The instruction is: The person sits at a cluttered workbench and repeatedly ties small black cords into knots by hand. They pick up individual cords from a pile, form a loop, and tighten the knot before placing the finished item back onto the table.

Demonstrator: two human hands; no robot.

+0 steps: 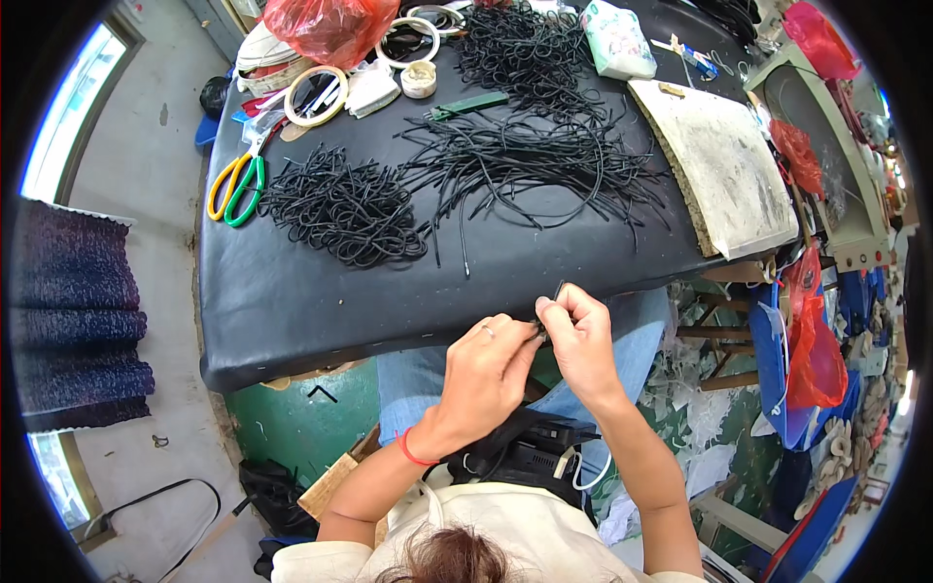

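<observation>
Nearest: cream top [530, 520] at the lower edge, then dark gear [530, 459] on the lap w/ a white cable [600, 478] beside it, & blue jeans [637, 335] under the desk edge. L wrist has a red band [413, 449].

L hand [483, 377] & R hand [585, 348] meet just off the near edge of the desk [311, 316], fingertips close tog. Both pinch a short bit of black cord [559, 288]; its tip sticks up past the R thumb, rest mostly hidden by fingers, so exact grip btwn them n/c. L hand has a ring [488, 331] on one finger.

Next out, on the desk: looped cord bundle [340, 206] to L; loose cut cords [544, 160] spread mid-desk, some ends pointing at the person. Scissors [238, 185] w/ yellow & green handles lie L of the bundle; pale board [724, 170] on R side.

Further: green-handled tool [471, 106] just behind the loose cords, tape roll [316, 95] & small pale tub [419, 80] to its L. Far side: big black cord heap [525, 49] approx centre, tissue pack [619, 39] to its R, red plastic bag [330, 29] far L.
</observation>
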